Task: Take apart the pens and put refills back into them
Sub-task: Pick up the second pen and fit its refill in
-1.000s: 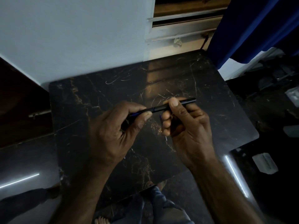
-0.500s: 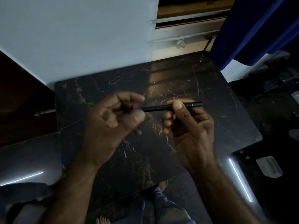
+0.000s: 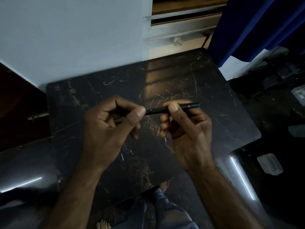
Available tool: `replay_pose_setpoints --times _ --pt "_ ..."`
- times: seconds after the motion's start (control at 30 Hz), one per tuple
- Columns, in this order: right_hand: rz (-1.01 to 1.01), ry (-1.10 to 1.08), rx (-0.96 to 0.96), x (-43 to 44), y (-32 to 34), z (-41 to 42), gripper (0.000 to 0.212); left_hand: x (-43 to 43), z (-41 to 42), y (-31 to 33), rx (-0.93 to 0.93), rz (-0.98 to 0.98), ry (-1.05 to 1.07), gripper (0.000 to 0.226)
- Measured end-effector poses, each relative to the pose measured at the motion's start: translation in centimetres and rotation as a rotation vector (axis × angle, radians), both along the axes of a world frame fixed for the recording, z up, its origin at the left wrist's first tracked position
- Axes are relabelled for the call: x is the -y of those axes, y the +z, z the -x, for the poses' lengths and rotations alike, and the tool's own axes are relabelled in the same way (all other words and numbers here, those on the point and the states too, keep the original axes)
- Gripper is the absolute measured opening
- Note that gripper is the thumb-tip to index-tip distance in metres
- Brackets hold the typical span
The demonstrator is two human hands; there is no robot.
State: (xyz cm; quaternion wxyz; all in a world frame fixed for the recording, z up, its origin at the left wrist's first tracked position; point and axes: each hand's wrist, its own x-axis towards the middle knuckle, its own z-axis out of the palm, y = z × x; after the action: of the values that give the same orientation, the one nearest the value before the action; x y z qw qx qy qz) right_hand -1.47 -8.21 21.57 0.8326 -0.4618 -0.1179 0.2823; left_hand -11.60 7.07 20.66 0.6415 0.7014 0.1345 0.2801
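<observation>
- Your left hand (image 3: 112, 124) covers the near-left end of the pen (image 3: 175, 108), so you cannot tell what its closed fingers pinch there.
- Your right hand (image 3: 186, 128) hides the pen's middle beneath the thumb.
- A thin pale sliver (image 3: 165, 139) beside your right palm is too small to name.
- Another sliver (image 3: 122, 156) on the table (image 3: 214, 100) runs under your left wrist.
- Both forearms are cut by the near edge.
- The curtain (image 3: 257, 25) is cut off far right.

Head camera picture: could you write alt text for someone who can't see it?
Two bare hands hold a black pen level above a dark marble table: the right hand pinches the barrel, the left hand pinches its front end. Two thin refills lie on the table beneath.
</observation>
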Motion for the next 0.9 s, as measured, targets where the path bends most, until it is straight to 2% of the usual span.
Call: replay_pose_setpoints --times 0.07,0.13,0.2,0.27,0.37,0.43,0.57,0.73,0.9 --pt "-0.011 0.012 -0.011 0.0 -0.2 0.1 0.016 0.1 -0.3 -0.2 -0.068 0.033 0.084 0.031" --pt "-0.012 0.02 -0.019 0.0 -0.4 0.2 0.017 0.0 -0.5 -0.4 -0.101 0.142 0.069 0.04" --pt "-0.003 0.01 -0.022 0.0 -0.7 0.1 0.016 -0.2 -0.6 -0.3 -0.067 0.231 -0.07 0.035" --pt "0.004 -0.003 -0.023 -0.1 -0.9 -0.2 0.016 -0.3 -0.5 -0.3 -0.023 0.24 -0.157 0.034" --pt "-0.007 -0.006 -0.02 -0.3 -0.9 -0.3 0.016 -0.1 -0.4 -0.5 0.002 0.109 -0.089 0.019" --pt "-0.014 -0.008 -0.027 -0.4 -0.9 -0.3 0.016 0.2 -0.6 -0.7 -0.001 0.094 -0.025 0.01" --pt "-0.006 -0.01 -0.038 -0.4 -1.2 -0.6 0.016 0.6 -1.4 -1.1 -0.09 0.098 0.057 0.031" --pt "0.022 -0.048 -0.049 -0.1 -1.5 -0.9 0.019 0.8 -1.3 -1.0 -0.041 0.299 -0.117 0.037" --pt "0.026 -0.054 -0.047 0.0 -1.7 -1.0 0.016 0.9 -1.5 -1.5 -0.045 0.197 -0.038 0.005"
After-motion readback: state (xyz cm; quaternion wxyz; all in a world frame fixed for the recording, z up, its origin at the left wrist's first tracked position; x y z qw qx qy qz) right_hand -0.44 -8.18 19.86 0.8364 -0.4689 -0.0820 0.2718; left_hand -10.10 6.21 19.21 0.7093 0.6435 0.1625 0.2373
